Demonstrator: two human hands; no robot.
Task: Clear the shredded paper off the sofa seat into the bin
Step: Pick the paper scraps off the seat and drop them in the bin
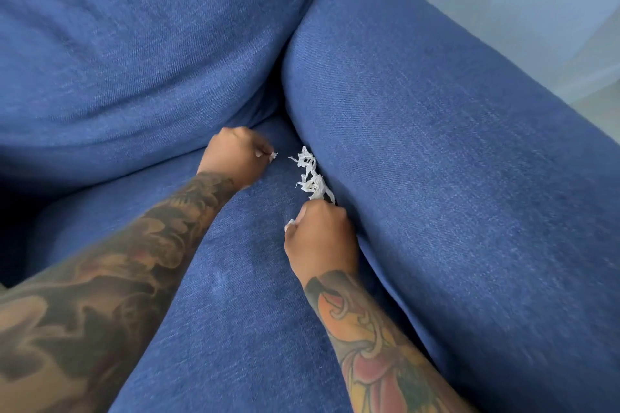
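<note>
- Your two tattooed forearms enter from the bottom edge, nearest the camera, and cross the blue sofa seat [235, 295].
- Your left hand [235, 156]: curled into a fist on the seat, its fingers [263, 152] pinching a small white scrap [273, 155].
- Your right hand [320, 235]: also curled, white bits showing at the fingers near the thumb; it lies hard against the armrest [453, 161].
- Shredded paper [312, 176]: white, thin, crinkled strips in a narrow line along the crease where seat meets armrest, between your two hands.
- Room: the back cushion [134, 43] closes off the far side and the armrest the right; open seat fabric runs toward you, left of the paper.
</note>
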